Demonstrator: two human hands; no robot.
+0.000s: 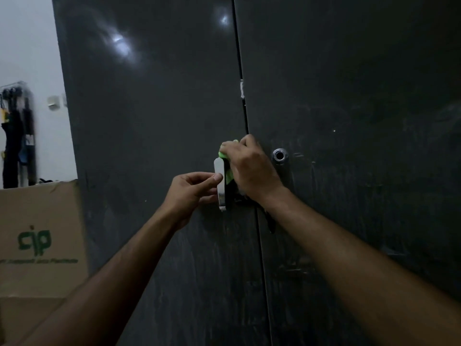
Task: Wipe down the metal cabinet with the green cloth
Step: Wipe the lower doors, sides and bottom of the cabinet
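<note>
A dark grey metal cabinet (154,108) with two closed doors fills the head view. A silver handle (220,191) stands out from the left door near the centre seam. My left hand (192,193) pinches this handle between thumb and curled fingers. My right hand (249,168) grips the green cloth (227,174) and holds it against the door just right of the handle. Only small patches of the cloth show past my fingers. A round keyhole (279,156) sits on the right door beside my right hand.
A cardboard box (40,240) with green print stands at the left, close to the cabinet's side. Behind it a white wall (27,46) carries a rack of dark hanging items (17,136). A scrap of white tape (241,89) sits on the seam above my hands.
</note>
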